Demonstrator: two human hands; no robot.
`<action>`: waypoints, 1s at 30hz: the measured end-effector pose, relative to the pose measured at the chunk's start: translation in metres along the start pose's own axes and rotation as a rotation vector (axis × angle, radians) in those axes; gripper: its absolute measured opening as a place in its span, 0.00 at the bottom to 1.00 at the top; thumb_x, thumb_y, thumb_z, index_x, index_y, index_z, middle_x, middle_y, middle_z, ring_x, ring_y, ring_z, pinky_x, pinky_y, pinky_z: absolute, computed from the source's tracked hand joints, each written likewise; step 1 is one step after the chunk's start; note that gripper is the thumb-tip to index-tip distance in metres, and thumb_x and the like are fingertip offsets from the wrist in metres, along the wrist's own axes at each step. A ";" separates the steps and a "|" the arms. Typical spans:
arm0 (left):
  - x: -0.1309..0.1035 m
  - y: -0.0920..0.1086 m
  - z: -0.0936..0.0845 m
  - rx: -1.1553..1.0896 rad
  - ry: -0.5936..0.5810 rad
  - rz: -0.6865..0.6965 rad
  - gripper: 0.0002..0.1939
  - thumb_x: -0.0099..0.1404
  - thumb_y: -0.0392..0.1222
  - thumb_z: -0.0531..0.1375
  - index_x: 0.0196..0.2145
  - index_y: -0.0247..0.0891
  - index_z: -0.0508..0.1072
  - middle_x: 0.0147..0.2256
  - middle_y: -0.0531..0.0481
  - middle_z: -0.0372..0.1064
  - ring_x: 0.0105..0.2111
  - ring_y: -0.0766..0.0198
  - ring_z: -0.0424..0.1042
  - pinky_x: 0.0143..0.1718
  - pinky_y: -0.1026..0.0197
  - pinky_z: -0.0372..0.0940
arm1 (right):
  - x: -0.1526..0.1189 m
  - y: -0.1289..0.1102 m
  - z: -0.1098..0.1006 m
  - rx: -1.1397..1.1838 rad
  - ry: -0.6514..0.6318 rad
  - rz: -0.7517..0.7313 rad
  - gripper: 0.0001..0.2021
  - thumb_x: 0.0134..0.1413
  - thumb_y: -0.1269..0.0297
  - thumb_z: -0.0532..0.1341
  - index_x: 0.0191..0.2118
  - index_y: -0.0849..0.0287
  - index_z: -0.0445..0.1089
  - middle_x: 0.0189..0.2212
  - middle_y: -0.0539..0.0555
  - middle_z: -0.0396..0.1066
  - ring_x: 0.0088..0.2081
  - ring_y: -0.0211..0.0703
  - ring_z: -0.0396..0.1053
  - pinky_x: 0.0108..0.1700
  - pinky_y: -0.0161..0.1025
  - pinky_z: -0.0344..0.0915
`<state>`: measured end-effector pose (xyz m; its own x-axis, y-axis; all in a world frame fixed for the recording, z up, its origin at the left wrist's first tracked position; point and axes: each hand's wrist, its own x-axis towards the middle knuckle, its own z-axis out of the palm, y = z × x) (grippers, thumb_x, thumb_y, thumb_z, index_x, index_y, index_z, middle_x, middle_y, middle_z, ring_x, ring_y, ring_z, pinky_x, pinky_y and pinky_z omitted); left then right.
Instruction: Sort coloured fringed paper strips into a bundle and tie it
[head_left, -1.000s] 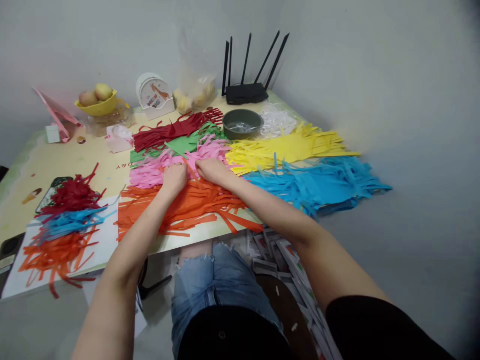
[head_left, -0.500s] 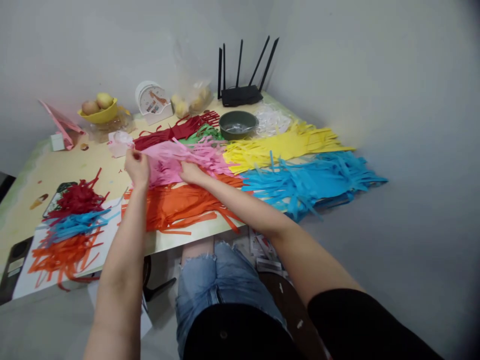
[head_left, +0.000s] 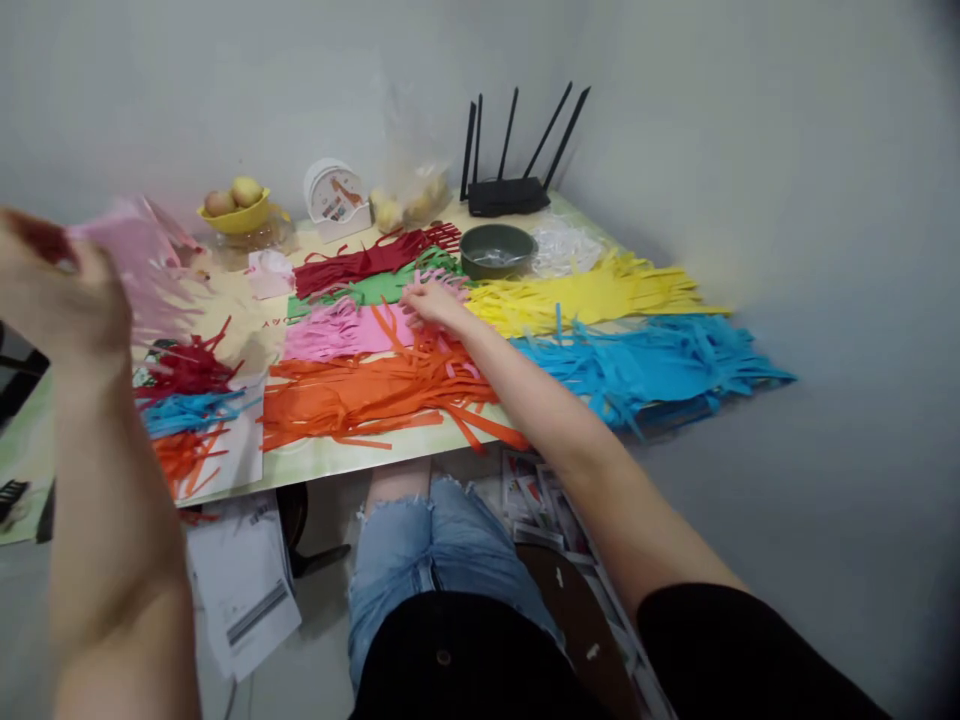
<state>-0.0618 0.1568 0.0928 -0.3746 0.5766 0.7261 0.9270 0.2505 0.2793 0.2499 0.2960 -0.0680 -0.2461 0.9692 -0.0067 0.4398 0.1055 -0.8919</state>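
Note:
My left hand (head_left: 67,290) is closed on a pink fringed sheet (head_left: 135,255), raised at the far left and blurred by motion. On the table, my right hand (head_left: 431,302) rests with bent fingers at the right end of the remaining pink fringed pile (head_left: 375,330); whether it grips any strips is too small to tell. An orange fringed pile (head_left: 360,390) lies just nearer to me. Behind the pink are green (head_left: 382,288) and dark red (head_left: 375,258) piles. Yellow (head_left: 577,297) and blue (head_left: 652,355) fringed piles spread to the right.
Small red (head_left: 191,368), blue (head_left: 191,410) and orange (head_left: 184,455) bundles lie at the left. A green bowl (head_left: 495,262), black router (head_left: 510,197), bagged items (head_left: 412,205), white holder (head_left: 337,210) and yellow fruit bowl (head_left: 236,217) stand behind. The table's front edge (head_left: 322,468) is near my legs.
My left hand has lifted a pink sheet off the pile and carried it left. My right hand has shifted right and slightly back. The view has moved a little.

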 end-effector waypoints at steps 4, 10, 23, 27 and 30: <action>-0.062 0.050 -0.022 0.264 -0.182 0.353 0.12 0.65 0.40 0.55 0.42 0.36 0.75 0.35 0.42 0.76 0.37 0.51 0.74 0.42 0.52 0.64 | -0.062 -0.042 -0.011 -0.108 0.103 -0.311 0.11 0.61 0.60 0.60 0.36 0.62 0.75 0.36 0.58 0.77 0.44 0.48 0.73 0.53 0.43 0.66; -0.128 0.088 -0.020 -0.064 -0.248 0.474 0.12 0.69 0.45 0.54 0.37 0.42 0.77 0.35 0.46 0.78 0.38 0.54 0.76 0.40 0.55 0.66 | -0.149 -0.082 0.014 -0.181 0.078 -0.833 0.26 0.61 0.54 0.61 0.60 0.65 0.66 0.60 0.63 0.69 0.62 0.51 0.63 0.66 0.49 0.57; -0.140 0.082 -0.039 -0.384 -0.529 0.287 0.04 0.57 0.41 0.56 0.31 0.41 0.68 0.29 0.52 0.74 0.30 0.61 0.73 0.34 0.60 0.65 | -0.150 -0.082 -0.013 -0.592 -0.097 -0.656 0.14 0.59 0.71 0.58 0.50 0.63 0.72 0.44 0.61 0.77 0.46 0.53 0.71 0.48 0.43 0.63; -0.143 0.083 -0.033 -0.497 -0.630 0.310 0.04 0.59 0.42 0.55 0.29 0.40 0.66 0.27 0.52 0.71 0.29 0.61 0.71 0.35 0.59 0.65 | -0.151 -0.089 -0.027 -0.600 -0.134 -0.736 0.15 0.60 0.72 0.58 0.51 0.63 0.72 0.46 0.60 0.77 0.47 0.50 0.71 0.48 0.41 0.61; -0.144 0.086 -0.027 -0.604 -0.663 0.296 0.06 0.60 0.43 0.57 0.35 0.40 0.69 0.32 0.50 0.73 0.33 0.61 0.73 0.39 0.59 0.66 | -0.151 -0.095 -0.039 -0.523 -0.204 -0.736 0.11 0.62 0.72 0.55 0.43 0.63 0.75 0.37 0.55 0.78 0.38 0.43 0.72 0.41 0.36 0.60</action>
<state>0.0718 0.0746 0.0292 0.1145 0.9236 0.3659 0.7703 -0.3152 0.5544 0.2788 0.1482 0.0352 -0.7432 0.5659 0.3570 0.4342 0.8139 -0.3860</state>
